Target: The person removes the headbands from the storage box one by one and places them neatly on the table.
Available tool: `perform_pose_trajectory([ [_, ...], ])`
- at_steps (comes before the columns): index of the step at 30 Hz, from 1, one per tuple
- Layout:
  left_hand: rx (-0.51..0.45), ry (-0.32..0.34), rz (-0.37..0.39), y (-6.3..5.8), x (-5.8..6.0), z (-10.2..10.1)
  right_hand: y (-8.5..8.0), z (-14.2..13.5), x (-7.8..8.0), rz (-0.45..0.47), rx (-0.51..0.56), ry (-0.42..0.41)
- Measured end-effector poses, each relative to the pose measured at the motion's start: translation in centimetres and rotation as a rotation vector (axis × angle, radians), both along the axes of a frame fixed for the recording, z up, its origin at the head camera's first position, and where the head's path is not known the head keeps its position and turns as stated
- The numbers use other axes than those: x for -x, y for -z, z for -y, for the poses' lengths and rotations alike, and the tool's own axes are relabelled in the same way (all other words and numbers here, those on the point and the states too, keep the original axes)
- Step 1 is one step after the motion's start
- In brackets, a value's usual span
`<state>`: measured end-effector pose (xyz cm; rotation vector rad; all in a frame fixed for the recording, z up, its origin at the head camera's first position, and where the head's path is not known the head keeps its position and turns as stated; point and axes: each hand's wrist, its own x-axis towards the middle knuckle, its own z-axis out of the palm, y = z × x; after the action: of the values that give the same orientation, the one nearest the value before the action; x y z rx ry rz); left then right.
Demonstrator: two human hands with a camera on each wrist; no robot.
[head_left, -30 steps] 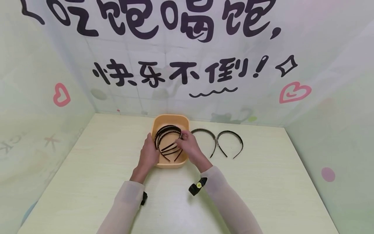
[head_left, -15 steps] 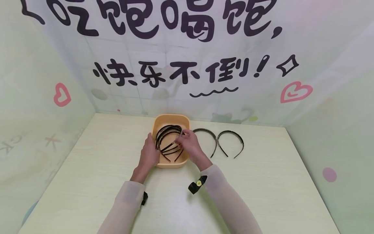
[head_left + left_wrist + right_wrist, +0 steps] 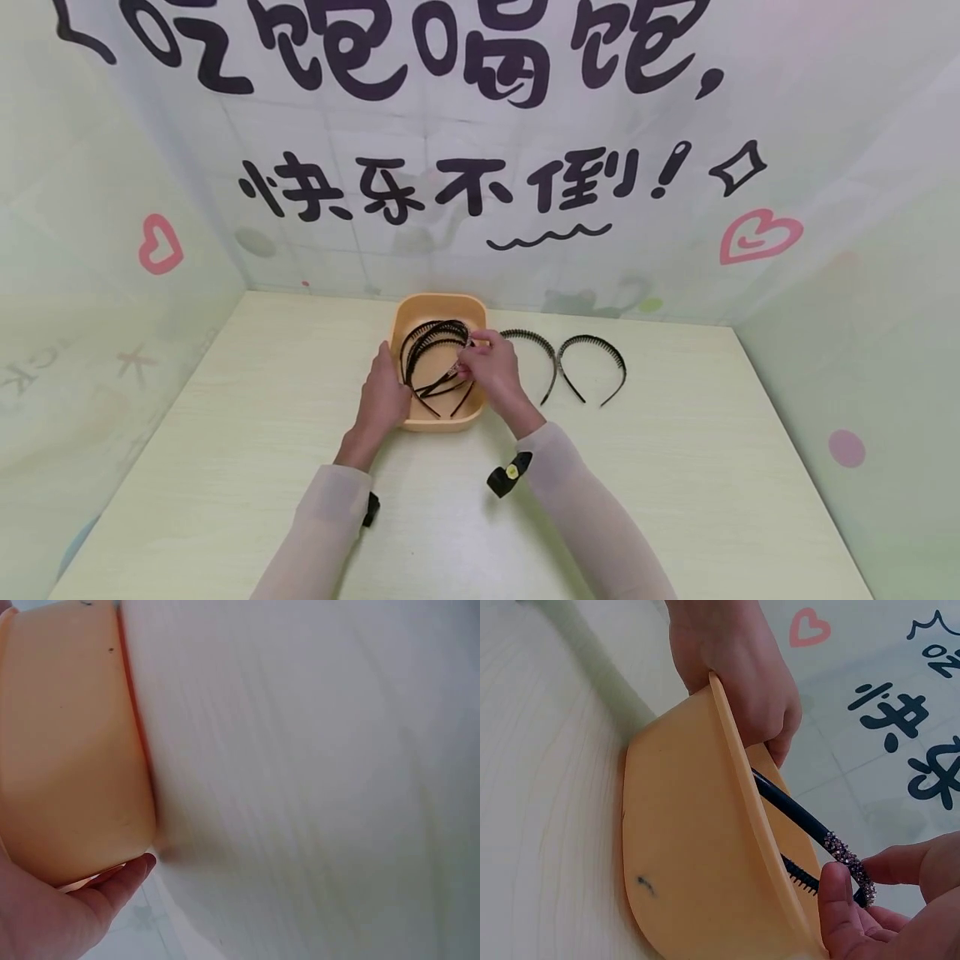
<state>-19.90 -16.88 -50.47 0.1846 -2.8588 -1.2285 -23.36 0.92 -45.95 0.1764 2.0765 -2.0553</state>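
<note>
An orange plastic bin (image 3: pixel 438 426) stands against the back wall with several black toothed headbands (image 3: pixel 417 337) inside. My left hand (image 3: pixel 382 395) grips the bin's left wall, its thumb over the rim. In the left wrist view its fingers (image 3: pixel 124 885) lie along the outside of the bin. At the bin's right rim, my right hand (image 3: pixel 491 367) pinches a headband (image 3: pixel 789 806) between thumb and fingers. The right wrist view shows sparkly stones on the pinched part, raised at the rim, while the rest reaches down into the bin.
Two more black headbands lie on the pale wooden table (image 3: pixel 675 492) right of the bin: one (image 3: pixel 556 385) partly behind my right hand, the other (image 3: pixel 623 375) farther right. A printed wall (image 3: pixel 420 250) rises behind, with side walls at left and right.
My right hand has moved slightly to the right, pulling the pinched headband with it, and the headbands in the bin have shifted a little. My left hand stays on the bin.
</note>
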Motion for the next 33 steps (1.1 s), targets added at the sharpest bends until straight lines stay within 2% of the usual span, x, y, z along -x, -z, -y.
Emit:
perform_pose_trajectory([
  [8, -0.007, -0.013, -0.007, 0.0, 0.1, -0.1, -0.4, -0.9, 0.1, -0.042, -0.100, 0.028],
  [13, -0.010, -0.014, -0.008, 0.0, 0.0, -0.1, -0.3, -1.6, 0.3, -0.045, -0.123, 0.057],
  [23, -0.010, -0.011, -0.015, 0.1, 0.1, -0.1, -0.1, -3.5, 0.9, -0.034, -0.095, 0.101],
  [33, 0.004, -0.007, 0.007, 0.1, 0.1, -0.1, 1.1, -6.5, 1.7, -0.021, -0.081, 0.148],
])
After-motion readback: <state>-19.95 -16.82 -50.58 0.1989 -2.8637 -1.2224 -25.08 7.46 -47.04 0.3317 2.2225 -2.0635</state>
